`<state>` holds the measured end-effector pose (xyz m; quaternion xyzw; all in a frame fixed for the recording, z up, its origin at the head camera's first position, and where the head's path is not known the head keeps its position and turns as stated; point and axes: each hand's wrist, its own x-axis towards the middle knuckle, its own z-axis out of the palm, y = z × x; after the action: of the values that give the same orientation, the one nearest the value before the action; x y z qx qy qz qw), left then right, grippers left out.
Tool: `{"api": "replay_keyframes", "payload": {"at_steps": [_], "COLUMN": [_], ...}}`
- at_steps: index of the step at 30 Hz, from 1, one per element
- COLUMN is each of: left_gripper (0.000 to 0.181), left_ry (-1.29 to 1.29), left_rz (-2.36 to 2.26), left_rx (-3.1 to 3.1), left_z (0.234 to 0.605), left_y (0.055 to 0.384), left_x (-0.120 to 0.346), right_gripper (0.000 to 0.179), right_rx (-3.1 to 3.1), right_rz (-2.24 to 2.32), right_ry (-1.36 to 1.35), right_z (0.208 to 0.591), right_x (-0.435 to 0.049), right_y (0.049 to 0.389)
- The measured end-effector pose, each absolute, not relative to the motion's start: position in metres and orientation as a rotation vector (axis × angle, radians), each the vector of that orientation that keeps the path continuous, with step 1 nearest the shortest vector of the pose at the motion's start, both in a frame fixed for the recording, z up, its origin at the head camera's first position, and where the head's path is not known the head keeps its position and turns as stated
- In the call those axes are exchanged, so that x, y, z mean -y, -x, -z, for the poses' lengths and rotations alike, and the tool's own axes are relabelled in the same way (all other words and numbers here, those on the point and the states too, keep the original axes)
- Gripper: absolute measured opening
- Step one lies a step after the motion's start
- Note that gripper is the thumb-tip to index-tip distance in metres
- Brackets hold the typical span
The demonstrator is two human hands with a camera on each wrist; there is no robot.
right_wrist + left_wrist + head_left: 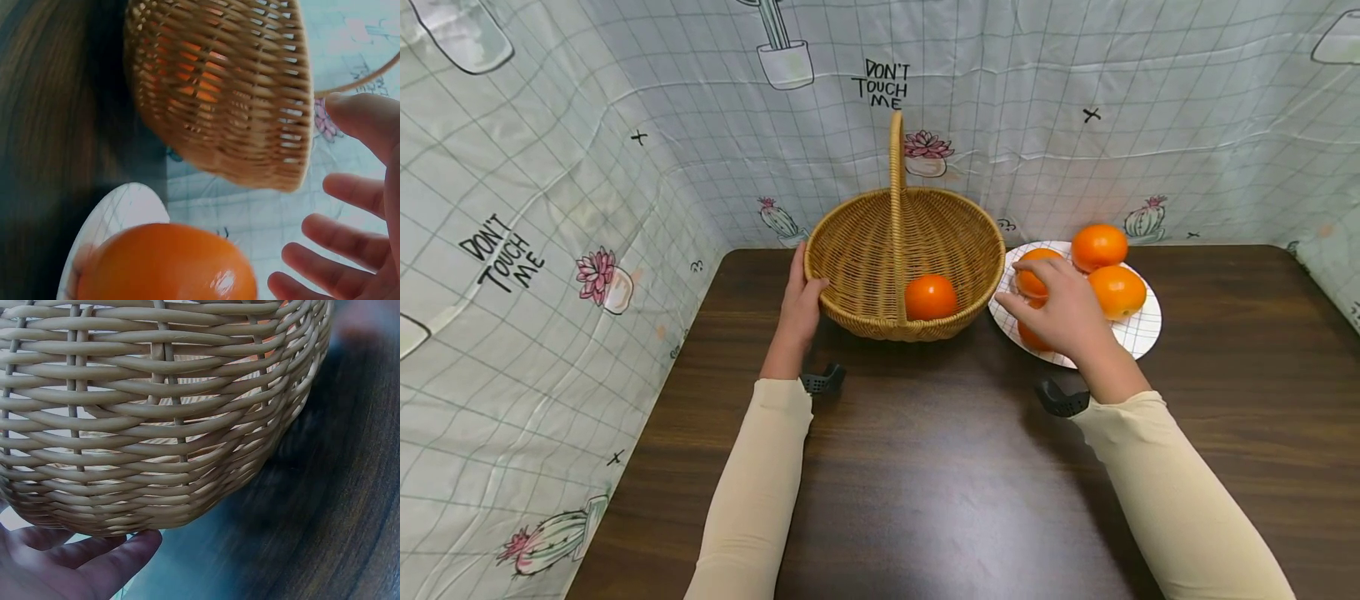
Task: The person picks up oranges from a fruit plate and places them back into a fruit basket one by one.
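Note:
A wicker basket (850, 250) with a tall arched handle stands in the middle of the table, a glossy orange (931, 297) inside it. My left hand (799, 312) holds the basket's left side, thumb over the rim; fingertips (147, 544) touch the woven wall in the left wrist view. Over the plate (1138, 336) on the right hovers my right hand (1063, 308), thumb and fingers apart, holding nothing. Several oranges lie on that white gridded plate; the hand partly covers those on its left side. The right wrist view shows one orange (169, 265) below the spread fingers (344, 237).
The dark wooden table (895, 467) runs back to a printed cloth (715, 125) hung behind and along the sides. The plate sits close to the basket's right side. Dark wrist straps (1063, 400) show on both arms.

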<state>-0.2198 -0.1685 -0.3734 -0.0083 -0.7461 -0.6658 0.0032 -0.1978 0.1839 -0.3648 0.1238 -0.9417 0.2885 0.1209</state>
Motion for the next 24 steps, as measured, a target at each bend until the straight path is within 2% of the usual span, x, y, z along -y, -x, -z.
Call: {"api": "replay_keyframes", "payload": {"at_steps": [24], "left_gripper": [0.070], "left_ry": [0.039], "left_rz": [2.089], "left_rx": [2.345], "left_z": [0.373], "left_y": [0.219], "left_x": [0.169], "right_gripper": [0.059], "right_rx": [2.902], "right_rz": [-0.743], "right_ry": [-0.282], "right_z": [0.383], "right_x": [-0.208], "right_y": [0.187]}}
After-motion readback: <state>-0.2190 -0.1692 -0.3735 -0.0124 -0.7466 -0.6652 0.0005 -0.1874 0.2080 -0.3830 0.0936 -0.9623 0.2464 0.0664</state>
